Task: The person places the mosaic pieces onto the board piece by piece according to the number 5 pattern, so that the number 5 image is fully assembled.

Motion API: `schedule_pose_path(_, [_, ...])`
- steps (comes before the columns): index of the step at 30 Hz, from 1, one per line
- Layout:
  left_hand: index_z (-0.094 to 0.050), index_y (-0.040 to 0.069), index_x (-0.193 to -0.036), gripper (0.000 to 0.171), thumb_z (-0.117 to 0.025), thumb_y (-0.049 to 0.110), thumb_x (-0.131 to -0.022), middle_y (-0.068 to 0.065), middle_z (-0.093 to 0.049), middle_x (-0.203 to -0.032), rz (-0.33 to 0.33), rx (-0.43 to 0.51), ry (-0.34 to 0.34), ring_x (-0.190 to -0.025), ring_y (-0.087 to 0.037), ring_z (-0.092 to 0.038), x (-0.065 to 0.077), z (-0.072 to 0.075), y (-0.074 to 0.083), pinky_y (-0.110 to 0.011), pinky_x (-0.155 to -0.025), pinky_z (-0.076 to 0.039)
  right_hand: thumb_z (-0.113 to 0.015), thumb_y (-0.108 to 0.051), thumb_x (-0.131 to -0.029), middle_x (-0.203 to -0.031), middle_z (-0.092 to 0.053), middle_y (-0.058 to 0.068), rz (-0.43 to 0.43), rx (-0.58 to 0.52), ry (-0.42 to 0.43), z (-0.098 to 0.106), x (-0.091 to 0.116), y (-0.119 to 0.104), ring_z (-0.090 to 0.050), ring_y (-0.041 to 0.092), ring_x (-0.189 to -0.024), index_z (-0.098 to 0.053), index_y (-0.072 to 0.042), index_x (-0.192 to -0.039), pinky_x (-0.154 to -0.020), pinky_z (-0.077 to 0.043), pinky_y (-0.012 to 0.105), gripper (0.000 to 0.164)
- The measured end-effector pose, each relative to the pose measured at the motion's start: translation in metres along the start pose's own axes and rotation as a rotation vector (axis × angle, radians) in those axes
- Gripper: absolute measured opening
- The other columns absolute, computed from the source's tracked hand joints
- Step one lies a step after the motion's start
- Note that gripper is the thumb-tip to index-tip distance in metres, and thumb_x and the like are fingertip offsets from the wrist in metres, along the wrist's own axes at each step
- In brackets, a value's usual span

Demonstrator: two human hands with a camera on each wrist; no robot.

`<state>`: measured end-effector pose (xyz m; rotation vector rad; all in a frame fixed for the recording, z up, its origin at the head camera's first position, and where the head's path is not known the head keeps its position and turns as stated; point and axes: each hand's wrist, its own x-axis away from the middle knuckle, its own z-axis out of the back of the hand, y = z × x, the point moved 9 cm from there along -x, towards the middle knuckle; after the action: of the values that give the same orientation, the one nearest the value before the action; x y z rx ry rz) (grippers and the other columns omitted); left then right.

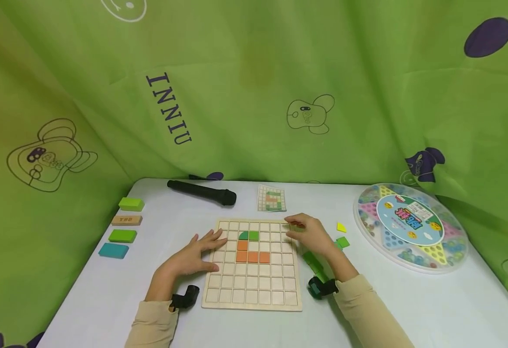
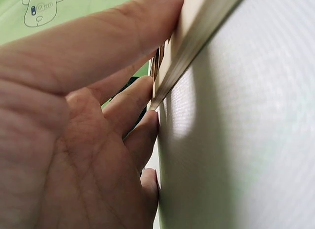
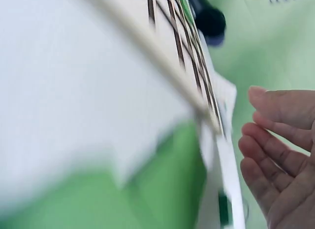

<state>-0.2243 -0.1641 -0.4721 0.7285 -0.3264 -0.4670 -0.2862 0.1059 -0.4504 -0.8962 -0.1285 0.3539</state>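
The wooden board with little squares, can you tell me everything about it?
The pale, wood-look grid board is thin and squarish, lined into rows of cells. It lies flat on the white table. Two green tiles and four orange tiles sit in cells above its middle. The left hand touches its left side; the right hand is near its upper right corner.

Has on the bench [image 1: 245,331] a grid board [image 1: 238,296] bearing tiles [image 1: 253,256], with blocks [image 1: 122,236] well to its left, a microphone [image 1: 203,192] and card [image 1: 272,198] behind, loose tiles [image 1: 343,242] seemingly just right of it, and a game case [image 1: 410,222] farther right.
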Motion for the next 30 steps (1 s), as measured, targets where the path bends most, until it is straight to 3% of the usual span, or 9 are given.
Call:
schedule_pose_path(6, [-0.041, 0.011, -0.144, 0.076, -0.075, 0.028, -0.078, -0.012, -0.020, -0.157, -0.001, -0.005, -0.007, -0.146, -0.037, -0.009, 0.001, 0.000, 0.000, -0.059, -0.116, 0.006, -0.068, -0.016, -0.087, -0.125, -0.060, 0.016, -0.095, 0.047, 0.066, 0.038, 0.022, 0.039, -0.057, 0.037, -0.115, -0.059, -0.004, -0.126, -0.097, -0.048, 0.049, 0.042])
schedule_pose_path(11, [-0.041, 0.011, -0.144, 0.076, -0.076, 0.028, -0.078, -0.012, -0.020, -0.157, 0.000, -0.015, 0.000, -0.146, -0.037, -0.009, 0.000, 0.001, 0.000, -0.058, -0.116, 0.005, -0.068, -0.015, -0.087, -0.126, -0.059, 0.020, -0.127, 0.102, 0.093, 0.055, 0.029, 0.054, -0.056, 0.040, -0.114, -0.058, -0.003, -0.126, -0.095, -0.048, 0.051, 0.043])
schedule_pose_path(15, [-0.041, 0.013, -0.144, 0.076, -0.076, 0.028, -0.078, -0.009, -0.020, -0.158, 0.010, -0.005, -0.004, -0.146, -0.034, -0.009, -0.001, 0.001, -0.001, -0.056, -0.117, 0.005, -0.068, -0.013, -0.086, -0.124, -0.058, 0.021, -0.138, 0.144, 0.078, 0.056, 0.029, 0.058, -0.057, 0.038, -0.111, -0.061, -0.001, -0.122, -0.093, -0.049, 0.050, 0.038])
schedule_pose_path(22, [-0.042, 0.012, -0.144, 0.076, -0.075, 0.028, -0.078, -0.010, -0.021, -0.158, 0.007, -0.004, -0.004, -0.146, -0.036, -0.009, -0.003, 0.002, -0.002, -0.057, -0.116, 0.005, -0.068, -0.005, -0.083, -0.113, -0.060, 0.019, -0.082, 0.194, 0.098, 0.054, 0.025, 0.053, -0.059, 0.035, -0.103, -0.066, 0.000, -0.109, -0.088, -0.050, 0.049, 0.026])
schedule_pose_path(30, [-0.042, 0.011, -0.144, 0.075, -0.075, 0.029, -0.078, -0.011, -0.020, -0.158, 0.005, 0.002, -0.011, -0.146, -0.037, -0.008, -0.003, 0.000, -0.001, -0.058, -0.116, 0.005, -0.067, -0.010, -0.086, -0.115, -0.063, 0.017, -0.061, 0.144, 0.107, 0.048, 0.024, 0.040, -0.060, 0.035, -0.107, -0.064, -0.003, -0.115, -0.091, -0.052, 0.047, 0.030])
